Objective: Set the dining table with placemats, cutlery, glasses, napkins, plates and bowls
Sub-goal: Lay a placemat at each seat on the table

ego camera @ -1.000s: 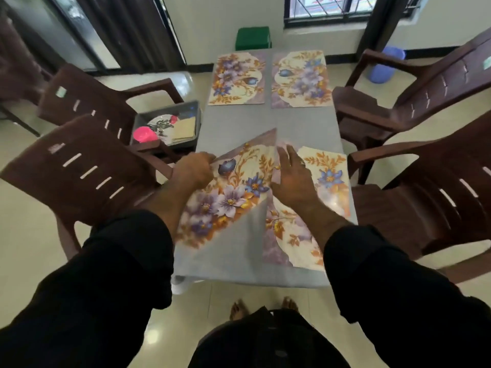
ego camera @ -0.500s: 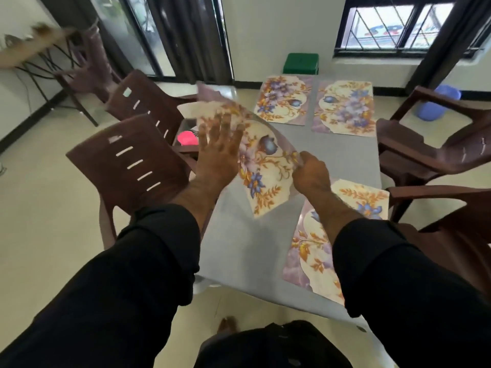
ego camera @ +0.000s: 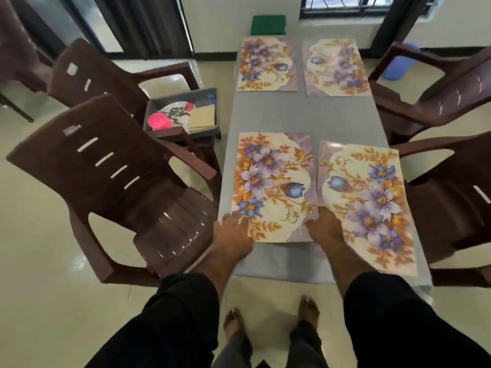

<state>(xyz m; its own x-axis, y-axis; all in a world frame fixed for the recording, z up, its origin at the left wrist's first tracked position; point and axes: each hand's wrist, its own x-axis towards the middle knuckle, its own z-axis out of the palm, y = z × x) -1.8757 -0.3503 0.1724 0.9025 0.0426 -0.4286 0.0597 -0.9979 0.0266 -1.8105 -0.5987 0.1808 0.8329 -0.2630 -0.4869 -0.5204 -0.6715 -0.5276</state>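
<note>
Several floral placemats lie on the grey table [ego camera: 297, 115]. The near left placemat [ego camera: 273, 187] lies flat; my left hand [ego camera: 233, 239] rests with straight fingers on its near left corner. My right hand [ego camera: 324, 225] presses its near right corner, at the seam with the near right placemat [ego camera: 369, 203]. Two more placemats, the far left placemat [ego camera: 267, 63] and the far right placemat [ego camera: 336, 67], lie at the far end. A grey tray [ego camera: 183, 112] on a chair beside the table holds a plate, cutlery, something pink and tan napkins.
Brown plastic chairs stand on both sides: two on the left, the nearer left chair [ego camera: 114, 181] angled away, and two on the right, with the nearer right chair [ego camera: 451, 197] close to the table. A green stool [ego camera: 268, 23] stands beyond the far end. A blue bin [ego camera: 401, 65] stands at the far right.
The placemat that both hands held up in the air over the left side now lies flat on the near left of the table. Both hands have come down onto its near corners.
</note>
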